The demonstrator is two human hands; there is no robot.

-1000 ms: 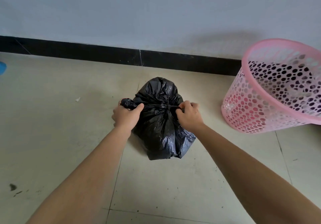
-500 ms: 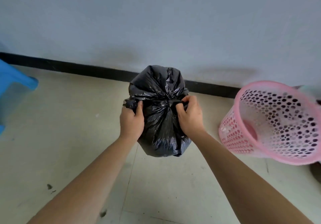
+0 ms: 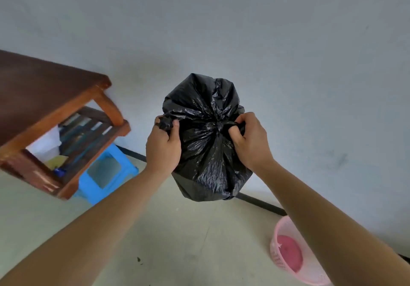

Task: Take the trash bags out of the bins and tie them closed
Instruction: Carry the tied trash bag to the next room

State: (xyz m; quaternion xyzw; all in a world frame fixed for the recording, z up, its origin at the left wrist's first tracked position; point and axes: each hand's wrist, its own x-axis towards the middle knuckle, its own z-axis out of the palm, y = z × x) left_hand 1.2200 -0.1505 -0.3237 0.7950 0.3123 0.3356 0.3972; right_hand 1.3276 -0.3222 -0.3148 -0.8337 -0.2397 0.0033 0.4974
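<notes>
Fingers [image 3: 174, 130] of the left hand [image 3: 163, 146] clench one twisted end of the black trash bag [image 3: 206, 152]; the right hand [image 3: 250, 141] pinches the other. Both reach forward, holding it clear of the floor [image 3: 177, 241].

- Trash bag [image 3: 208, 143], centre of frame: thin black plastic film, glossy, heavily crinkled.
- Bin [image 3: 290, 257], lower right: pink plastic, perforated wall, dull sheen.
- Table [image 3: 44, 99], upper left: dark brown wood, varnished, smooth top with a soft shine.
- Stool [image 3: 106, 174], beneath the table: bright blue plastic, smooth.
- Floor [image 3: 177, 241]: pale tile, matt, lightly scuffed.
- Wall [image 3: 221, 30]: painted, matt, grey-white.
</notes>
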